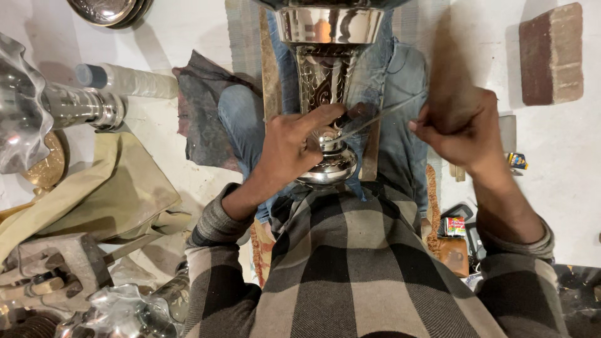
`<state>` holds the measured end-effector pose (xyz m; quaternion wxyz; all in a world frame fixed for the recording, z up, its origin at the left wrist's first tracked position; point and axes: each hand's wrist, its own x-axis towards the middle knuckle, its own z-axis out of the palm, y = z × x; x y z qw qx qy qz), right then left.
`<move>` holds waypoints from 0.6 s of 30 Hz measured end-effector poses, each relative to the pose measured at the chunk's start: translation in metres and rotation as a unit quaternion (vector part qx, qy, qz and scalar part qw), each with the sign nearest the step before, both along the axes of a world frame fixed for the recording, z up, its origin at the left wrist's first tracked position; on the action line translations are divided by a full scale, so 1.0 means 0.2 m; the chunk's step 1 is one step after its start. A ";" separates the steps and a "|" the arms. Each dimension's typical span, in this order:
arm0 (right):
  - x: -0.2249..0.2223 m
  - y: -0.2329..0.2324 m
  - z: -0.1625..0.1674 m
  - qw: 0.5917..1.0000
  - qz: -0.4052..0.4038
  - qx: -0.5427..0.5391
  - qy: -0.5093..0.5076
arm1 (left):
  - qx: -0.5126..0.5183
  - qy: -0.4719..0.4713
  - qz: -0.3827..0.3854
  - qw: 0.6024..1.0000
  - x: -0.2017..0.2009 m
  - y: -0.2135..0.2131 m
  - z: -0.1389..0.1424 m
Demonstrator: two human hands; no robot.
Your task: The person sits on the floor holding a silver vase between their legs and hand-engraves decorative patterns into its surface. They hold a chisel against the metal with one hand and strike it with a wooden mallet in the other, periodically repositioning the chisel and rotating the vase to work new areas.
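A pale, dusty workshop floor point(188, 25) spreads under a seated person in blue jeans and a checked shirt. Across the lap, lengthwise away from the body, lies an engraved silver metal vase point(325, 81), its rounded foot nearest the chest and its scroll-patterned neck pointing away. The left hand point(291, 150) rests on the vase's narrow stem, fingers closed around a thin metal chisel point(369, 119) whose tip meets the metal near the foot. The right hand point(460, 128) is raised just beside it, fingers clenched on a blurred handle; the tool's head cannot be made out. Left of the legs lie a dark cloth point(203, 106), a khaki fabric sheet point(106, 194) and another shiny fluted vessel point(37, 112). A wooden block with tools point(56, 269) sits at the lower left. A brick point(551, 53) lies well apart at the upper right.
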<state>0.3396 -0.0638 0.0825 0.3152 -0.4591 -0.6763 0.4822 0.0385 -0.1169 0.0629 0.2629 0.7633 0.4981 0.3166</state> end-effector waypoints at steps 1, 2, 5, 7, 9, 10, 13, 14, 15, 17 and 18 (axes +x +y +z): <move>0.00 -0.01 0.00 1.000 -0.003 -0.001 0.006 | 0.016 -0.004 -0.006 1.000 0.00 0.00 0.00; 0.00 -0.01 0.00 1.000 -0.006 -0.001 0.011 | 0.030 -0.007 -0.012 0.999 -0.01 0.00 0.01; -0.01 -0.02 0.00 0.996 -0.020 0.025 -0.083 | 0.055 -0.049 -0.025 0.997 -0.01 -0.01 0.03; -0.02 -0.03 0.01 0.997 -0.005 -0.021 0.070 | 0.002 -0.027 -0.008 1.000 -0.01 -0.01 0.04; -0.02 -0.03 0.02 0.998 -0.015 0.000 -0.057 | -0.007 -0.024 -0.006 1.000 0.00 -0.01 0.05; -0.02 -0.03 0.02 0.993 -0.020 0.013 -0.118 | 0.011 -0.032 -0.012 0.999 0.00 -0.01 0.05; -0.01 -0.03 0.01 0.990 -0.064 -0.119 0.037 | -0.005 -0.011 -0.003 1.000 0.01 -0.01 0.05; 0.00 -0.03 0.00 0.996 -0.043 -0.076 0.010 | -0.021 0.004 0.006 1.000 0.01 0.00 0.05; 0.00 -0.02 -0.01 0.999 -0.020 -0.034 -0.017 | -0.005 -0.011 0.001 1.000 0.01 0.00 0.05; 0.00 -0.02 -0.04 0.995 0.001 0.042 -0.090 | 0.032 -0.040 -0.014 0.999 0.00 0.00 0.05; 0.00 -0.03 -0.06 0.988 0.002 0.073 -0.139 | 0.029 -0.036 -0.014 0.999 0.00 -0.01 0.05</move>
